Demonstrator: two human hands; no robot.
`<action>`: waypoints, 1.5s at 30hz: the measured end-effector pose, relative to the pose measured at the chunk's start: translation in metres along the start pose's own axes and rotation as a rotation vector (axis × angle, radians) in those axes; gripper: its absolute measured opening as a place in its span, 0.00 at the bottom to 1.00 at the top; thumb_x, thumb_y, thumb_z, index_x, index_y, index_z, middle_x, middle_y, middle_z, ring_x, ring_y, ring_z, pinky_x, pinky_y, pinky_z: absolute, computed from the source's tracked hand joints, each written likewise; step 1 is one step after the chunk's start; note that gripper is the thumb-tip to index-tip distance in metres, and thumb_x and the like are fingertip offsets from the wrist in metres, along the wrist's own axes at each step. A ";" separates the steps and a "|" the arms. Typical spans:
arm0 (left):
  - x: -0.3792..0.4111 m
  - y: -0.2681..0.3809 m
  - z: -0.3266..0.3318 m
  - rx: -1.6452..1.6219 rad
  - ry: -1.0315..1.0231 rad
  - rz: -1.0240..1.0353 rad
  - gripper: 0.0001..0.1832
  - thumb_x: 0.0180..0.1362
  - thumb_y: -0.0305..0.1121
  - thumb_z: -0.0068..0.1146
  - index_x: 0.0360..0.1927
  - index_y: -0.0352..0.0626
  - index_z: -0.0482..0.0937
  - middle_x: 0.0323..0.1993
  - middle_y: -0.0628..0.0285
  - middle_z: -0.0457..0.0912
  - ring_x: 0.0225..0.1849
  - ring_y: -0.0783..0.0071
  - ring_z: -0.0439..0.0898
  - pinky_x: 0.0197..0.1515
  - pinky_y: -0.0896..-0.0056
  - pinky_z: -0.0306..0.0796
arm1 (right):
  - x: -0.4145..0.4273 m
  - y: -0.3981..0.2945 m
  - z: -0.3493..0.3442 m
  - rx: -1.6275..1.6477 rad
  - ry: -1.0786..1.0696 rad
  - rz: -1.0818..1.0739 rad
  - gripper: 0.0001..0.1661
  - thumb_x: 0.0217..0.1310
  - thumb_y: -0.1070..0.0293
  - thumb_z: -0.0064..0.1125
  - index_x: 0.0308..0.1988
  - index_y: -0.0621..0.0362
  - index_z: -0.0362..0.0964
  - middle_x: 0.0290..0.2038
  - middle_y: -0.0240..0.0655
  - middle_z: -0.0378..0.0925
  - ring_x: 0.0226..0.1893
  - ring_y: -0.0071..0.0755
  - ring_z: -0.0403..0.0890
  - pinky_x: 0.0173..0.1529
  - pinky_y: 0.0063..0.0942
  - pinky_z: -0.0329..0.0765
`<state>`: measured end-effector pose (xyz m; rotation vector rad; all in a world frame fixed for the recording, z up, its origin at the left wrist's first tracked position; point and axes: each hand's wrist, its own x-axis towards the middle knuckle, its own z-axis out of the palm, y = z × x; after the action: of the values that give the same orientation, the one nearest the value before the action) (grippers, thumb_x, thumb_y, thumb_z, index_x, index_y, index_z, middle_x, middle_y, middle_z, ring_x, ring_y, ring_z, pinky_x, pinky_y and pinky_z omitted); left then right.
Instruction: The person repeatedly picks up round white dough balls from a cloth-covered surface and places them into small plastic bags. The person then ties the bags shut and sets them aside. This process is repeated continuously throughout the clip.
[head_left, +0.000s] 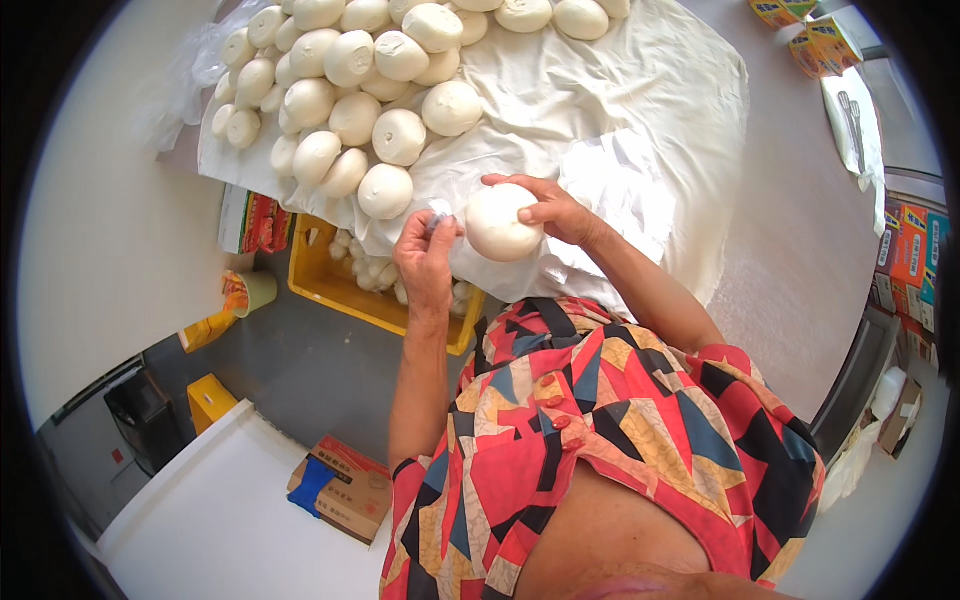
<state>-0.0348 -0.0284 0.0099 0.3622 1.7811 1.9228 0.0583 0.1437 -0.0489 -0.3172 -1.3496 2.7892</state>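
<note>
My right hand (559, 210) grips a round white steamed bun (499, 232), thumb on its side and fingers over the top. Just to the left, my left hand (426, 259) pinches a piece of clear plastic film (441, 208) between thumb and fingers. A small gap separates that hand from the bun. Under both hands spreads a creased white cloth (675, 67). Thin white plastic sheets or bags (619, 187) lie on it near my right wrist. Beyond my left hand, many similar buns (352, 60) are heaped on the cloth, the closest single bun (385, 192) near its edge.
Below the table's edge stands a yellow plastic crate (360, 311) holding small white pieces. A pale green bin (259, 292) is at left. Behind me on the left, a cardboard box (352, 487) rests on a white surface. Instant noodle cups (825, 45) and forks (853, 127) are far right.
</note>
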 end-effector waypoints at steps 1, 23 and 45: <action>-0.004 0.001 -0.001 -0.021 -0.036 -0.002 0.06 0.57 0.27 0.55 0.35 0.35 0.76 0.27 0.69 0.77 0.29 0.85 0.71 0.34 0.84 0.65 | 0.003 0.002 -0.002 -0.069 -0.052 -0.005 0.43 0.39 0.59 0.64 0.56 0.66 0.64 0.52 0.41 0.71 0.52 0.34 0.72 0.59 0.30 0.66; -0.023 0.018 -0.038 -0.487 0.133 0.126 0.01 0.60 0.25 0.48 0.34 0.40 0.70 0.22 0.68 0.71 0.20 0.84 0.65 0.25 0.81 0.61 | 0.004 -0.008 0.003 0.150 -0.251 0.027 0.47 0.43 0.50 0.60 0.59 0.67 0.60 0.55 0.45 0.69 0.54 0.38 0.73 0.58 0.33 0.68; -0.016 0.071 -0.032 -0.555 0.026 0.129 0.05 0.54 0.24 0.52 0.35 0.37 0.71 0.23 0.67 0.70 0.18 0.83 0.67 0.34 0.70 0.69 | -0.051 -0.041 0.013 0.410 -0.321 0.008 0.57 0.31 0.38 0.62 0.55 0.70 0.60 0.58 0.50 0.61 0.54 0.51 0.71 0.54 0.45 0.72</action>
<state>-0.0493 -0.0659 0.0789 0.2558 1.1848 2.4136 0.1029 0.1530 -0.0003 0.1443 -0.7694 3.1226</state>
